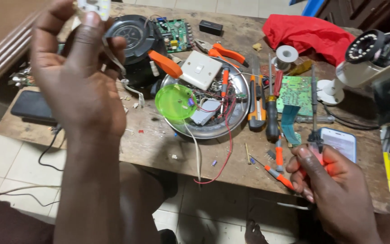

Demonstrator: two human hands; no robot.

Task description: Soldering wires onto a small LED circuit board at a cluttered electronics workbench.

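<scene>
Two hands are up: the left hand (75, 77) is raised close to the camera, pinching a small white part (94, 7) that the top edge cuts off, too little showing to identify. Right hand (328, 178) is closed on a red-handled screwdriver (314, 117) at the counter (159, 149) edge, beside a phone (339, 142); its palm hides most of the handle.

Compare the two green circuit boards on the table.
The far circuit board lies by the black round housing and carries many raised parts. The near circuit board lies right of the metal dish, shows a flat, dotted face and looks paler. Both are green and rectangular.
</scene>
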